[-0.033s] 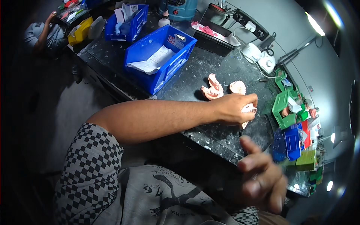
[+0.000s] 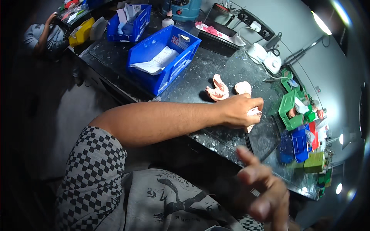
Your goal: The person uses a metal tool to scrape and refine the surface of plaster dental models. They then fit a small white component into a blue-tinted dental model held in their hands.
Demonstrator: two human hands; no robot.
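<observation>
My left hand (image 2: 243,111) reaches across the bench from the left, its fingers closed round a pale pink dental cast (image 2: 254,112). Only parts of that cast show past the fingers. Just beyond the hand lie two more casts: a horseshoe-shaped dental cast (image 2: 218,89) and a rounder cast (image 2: 243,88). My right hand (image 2: 266,186) is raised in front of the bench's near edge, lower right, its fingers apart and slightly curled, a little blurred. I see nothing held in it. A thin black cable (image 2: 248,142) hangs between the two hands.
A blue bin (image 2: 163,61) with papers stands beyond my left forearm, another blue bin (image 2: 129,24) behind it. A black tray (image 2: 219,40) with pink material sits at the back. Green bins (image 2: 291,109) and a blue bin (image 2: 300,144) line the right. A person (image 2: 42,38) is far left.
My right hand has shifted slightly down and to the left, baring more of the black cable. My left hand keeps its hold on the cast.
</observation>
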